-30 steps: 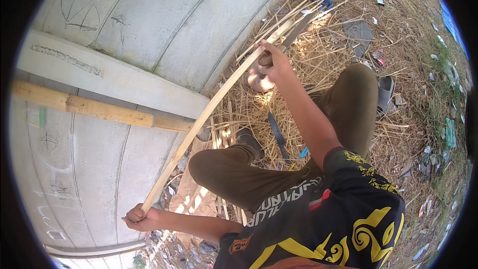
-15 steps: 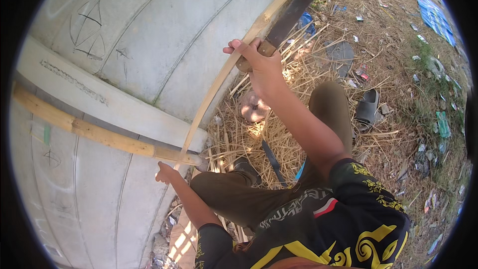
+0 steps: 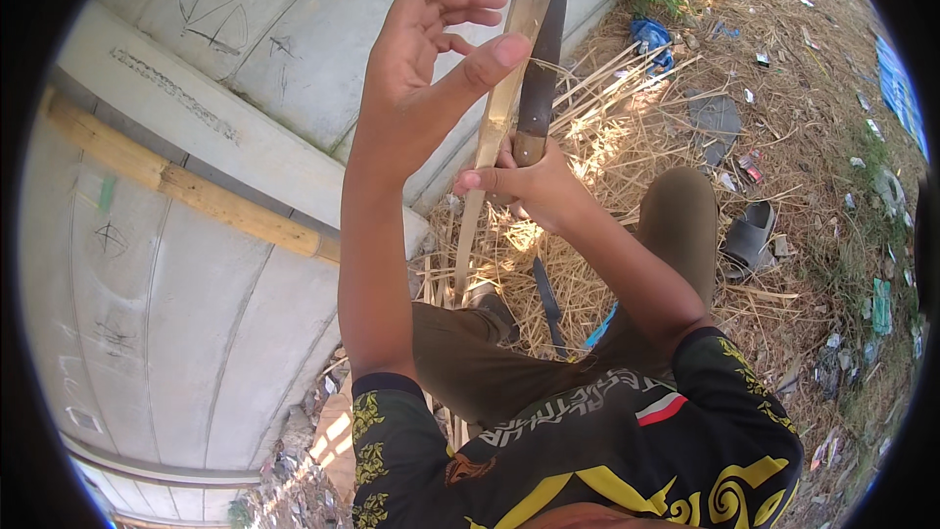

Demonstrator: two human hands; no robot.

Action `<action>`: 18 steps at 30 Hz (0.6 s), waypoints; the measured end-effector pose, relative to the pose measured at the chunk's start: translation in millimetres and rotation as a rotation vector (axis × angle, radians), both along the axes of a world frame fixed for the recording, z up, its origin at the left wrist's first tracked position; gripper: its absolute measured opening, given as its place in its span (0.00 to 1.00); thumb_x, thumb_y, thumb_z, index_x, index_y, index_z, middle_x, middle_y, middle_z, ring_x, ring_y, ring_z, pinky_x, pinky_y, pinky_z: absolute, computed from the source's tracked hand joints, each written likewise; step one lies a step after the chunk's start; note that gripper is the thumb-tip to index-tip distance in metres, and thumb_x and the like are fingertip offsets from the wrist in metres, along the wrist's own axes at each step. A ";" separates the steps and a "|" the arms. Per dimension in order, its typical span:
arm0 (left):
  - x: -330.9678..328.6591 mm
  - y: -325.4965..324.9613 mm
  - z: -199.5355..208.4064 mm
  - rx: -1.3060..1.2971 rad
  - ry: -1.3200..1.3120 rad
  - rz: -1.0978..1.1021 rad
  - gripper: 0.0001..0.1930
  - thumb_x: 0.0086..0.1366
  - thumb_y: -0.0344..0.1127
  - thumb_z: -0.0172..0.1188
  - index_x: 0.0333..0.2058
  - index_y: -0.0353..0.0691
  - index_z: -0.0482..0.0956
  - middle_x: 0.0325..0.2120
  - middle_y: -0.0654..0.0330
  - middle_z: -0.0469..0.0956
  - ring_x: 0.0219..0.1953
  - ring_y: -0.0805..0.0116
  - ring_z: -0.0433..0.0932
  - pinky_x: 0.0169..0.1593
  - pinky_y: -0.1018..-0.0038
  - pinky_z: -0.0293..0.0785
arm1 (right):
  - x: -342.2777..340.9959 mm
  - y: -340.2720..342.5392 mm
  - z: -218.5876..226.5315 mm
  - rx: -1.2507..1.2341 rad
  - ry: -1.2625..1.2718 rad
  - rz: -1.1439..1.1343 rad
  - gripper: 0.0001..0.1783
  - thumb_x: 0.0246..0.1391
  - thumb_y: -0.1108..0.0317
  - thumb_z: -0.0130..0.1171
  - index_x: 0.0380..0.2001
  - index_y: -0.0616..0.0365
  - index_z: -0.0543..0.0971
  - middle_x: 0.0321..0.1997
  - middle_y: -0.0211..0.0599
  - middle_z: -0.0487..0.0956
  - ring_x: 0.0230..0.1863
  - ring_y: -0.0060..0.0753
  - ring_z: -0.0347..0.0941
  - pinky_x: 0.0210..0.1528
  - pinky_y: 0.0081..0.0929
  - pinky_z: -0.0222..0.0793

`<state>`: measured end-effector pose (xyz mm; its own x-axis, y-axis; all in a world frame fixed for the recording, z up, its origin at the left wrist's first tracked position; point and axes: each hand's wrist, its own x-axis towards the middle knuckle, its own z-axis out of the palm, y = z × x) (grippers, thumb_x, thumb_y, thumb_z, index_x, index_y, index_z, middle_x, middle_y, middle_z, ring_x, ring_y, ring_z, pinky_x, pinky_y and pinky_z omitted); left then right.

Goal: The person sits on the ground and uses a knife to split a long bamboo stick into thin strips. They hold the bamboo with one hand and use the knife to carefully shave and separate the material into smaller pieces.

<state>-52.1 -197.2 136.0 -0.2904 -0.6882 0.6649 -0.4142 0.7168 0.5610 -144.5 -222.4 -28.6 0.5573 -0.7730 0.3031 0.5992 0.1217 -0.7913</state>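
Upright before the person's chest, a pale bamboo strip stands nearly vertical, its lower end down among the straw between the bent knees. Just beside it runs the dark blade of a long knife, edge close against the strip's side. The right hand is closed around the knife's wooden handle and seems to pinch the strip's lower stretch as well. The left hand is held wide, fingers spread and loose, only the thumb tip pressing the strip near its top.

The danger, by the look of it, lies in that thumb: it rests very near the blade, and a slip of the knife along the grain or a sudden split in the bamboo could carry the edge into it. With so light a hold at the top, the strip could also twist or spring sideways.

Around them, more split bamboo strips lie scattered over the straw-covered ground. A second dark blade lies near the foot, a grey sandal beyond the knee. At the left a curved concrete wall rises close, a bamboo pole fixed across it, leaving little room that way.
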 end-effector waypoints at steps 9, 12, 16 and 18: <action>-42.6 26.9 20.6 0.397 -0.015 -0.213 0.16 0.76 0.37 0.49 0.48 0.29 0.77 0.17 0.69 0.64 0.19 0.81 0.62 0.23 0.81 0.59 | -4.3 11.3 -7.9 -0.129 0.031 0.025 0.18 0.47 0.66 0.76 0.27 0.56 0.73 0.33 0.34 0.82 0.32 0.21 0.78 0.32 0.20 0.71; -40.2 33.8 16.0 -0.038 0.110 0.159 0.15 0.75 0.36 0.48 0.44 0.28 0.78 0.16 0.71 0.55 0.17 0.84 0.52 0.19 0.81 0.47 | -13.6 13.0 -2.0 -0.055 0.144 -0.023 0.17 0.52 0.59 0.73 0.26 0.57 0.75 0.31 0.35 0.82 0.32 0.22 0.80 0.32 0.19 0.71; -33.1 37.3 16.4 -0.297 0.306 0.380 0.14 0.72 0.37 0.49 0.37 0.30 0.77 0.16 0.71 0.55 0.17 0.84 0.53 0.20 0.81 0.47 | -3.0 0.1 -15.7 0.041 0.065 -0.138 0.20 0.57 0.53 0.69 0.28 0.60 0.79 0.26 0.37 0.82 0.28 0.25 0.79 0.30 0.24 0.72; -24.0 40.8 21.1 -0.356 0.342 0.463 0.14 0.71 0.38 0.49 0.35 0.31 0.76 0.16 0.71 0.55 0.17 0.83 0.52 0.20 0.81 0.46 | -4.2 -6.5 -19.4 0.046 0.168 -0.216 0.17 0.57 0.58 0.68 0.26 0.60 0.77 0.23 0.37 0.80 0.23 0.27 0.77 0.28 0.27 0.72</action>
<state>-76.0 -156.4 157.0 0.2491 -0.4127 0.8761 -0.5642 0.6734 0.4777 -148.7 -228.9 -48.0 0.4176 -0.8901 0.1825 0.4762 0.0433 -0.8783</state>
